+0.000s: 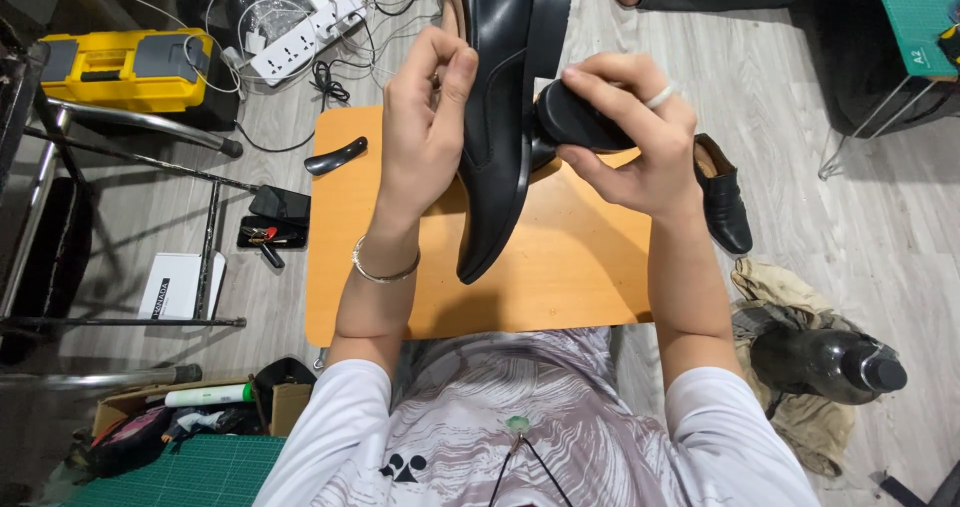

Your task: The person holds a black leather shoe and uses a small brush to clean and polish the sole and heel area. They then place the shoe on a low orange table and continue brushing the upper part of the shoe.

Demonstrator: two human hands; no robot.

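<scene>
Black leather is what you have in hand: a glossy dress shoe [497, 127] held up in the upper middle of the frame, toe pointing down toward you, above the orange tabletop [560, 267]. Your left hand [420, 132] grips the shoe's side, fingers [455, 72] curled and pressed together against the leather, with a silver bangle [385, 267] on that wrist. Your right hand [640, 142] is closed around a dark rounded applicator [575, 119], fingers wrapped over it, its end touching the shoe's side; a pale ring [662, 95] sits on one finger.

On the tabletop's upper left corner lies a black shoehorn [336, 156]. Just off the tabletop's right edge, a second black shoe [722, 195] rests on the grey wooden floor [850, 227]. Lower right of the frame, a dark bottle [825, 364] lies on a crumpled tan cloth [790, 297]. In the upper left you have a yellow toolbox [125, 67], with a white power strip [305, 35] and tangled cables beside it. A green cutting mat [200, 472] shows at the lower left.
</scene>
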